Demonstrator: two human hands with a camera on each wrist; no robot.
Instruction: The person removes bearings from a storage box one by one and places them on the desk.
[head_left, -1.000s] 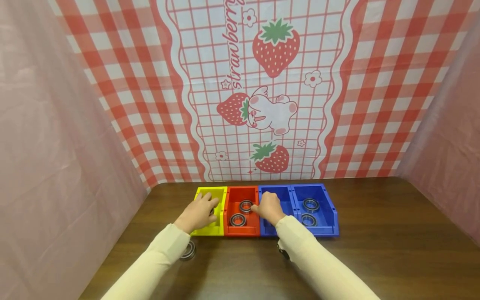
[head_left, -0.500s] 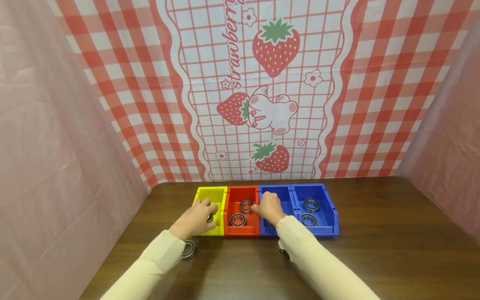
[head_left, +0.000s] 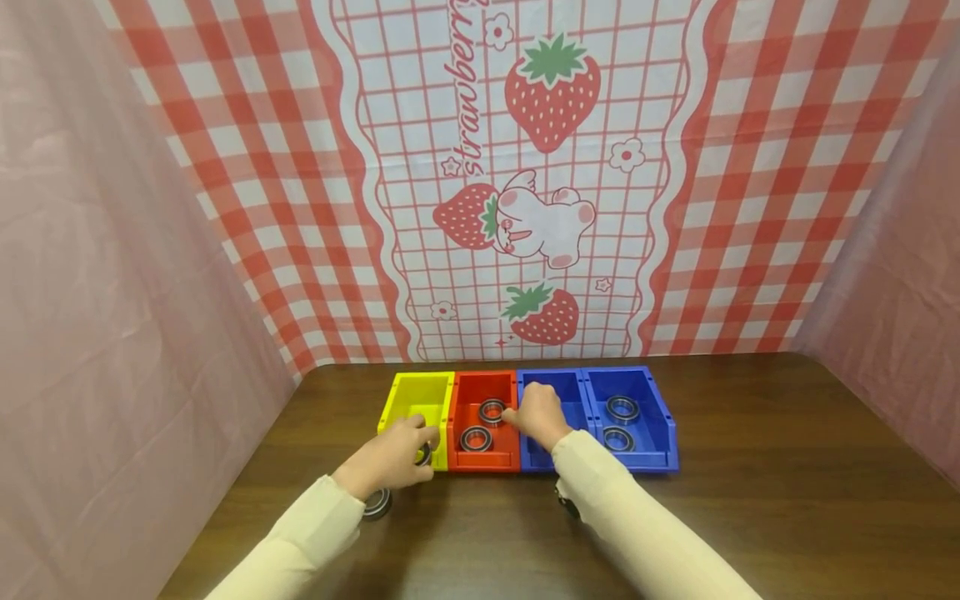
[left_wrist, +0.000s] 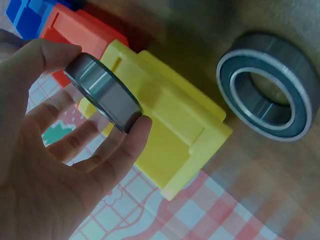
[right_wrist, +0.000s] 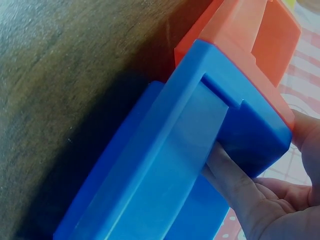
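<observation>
In the left wrist view, my left hand [left_wrist: 55,145] pinches a steel ball bearing [left_wrist: 107,92] on edge between thumb and fingertips. That hand is over the front of the yellow bin [head_left: 423,379]. A second bearing [left_wrist: 272,50] lies on the table near my left wrist. My right hand [head_left: 536,414] grips the side wall where the red bin [head_left: 472,385] meets the left blue bin [right_wrist: 150,165]. Its thumb is on the red side and its fingers reach inside the blue bin. Two bearings lie in the red bin, the back one [head_left: 483,412] close to my right thumb.
The bins stand side by side in a row on a brown wooden table [head_left: 787,467]. The right blue bin [head_left: 652,400] contains two more bearings. A strawberry-print checked cloth [head_left: 551,200] hangs behind, with pink curtains [head_left: 127,333] at the sides.
My left hand has drawn back from inside the yellow bin toward its front edge, the bearing held in its fingers. The right hand has stayed in place.
</observation>
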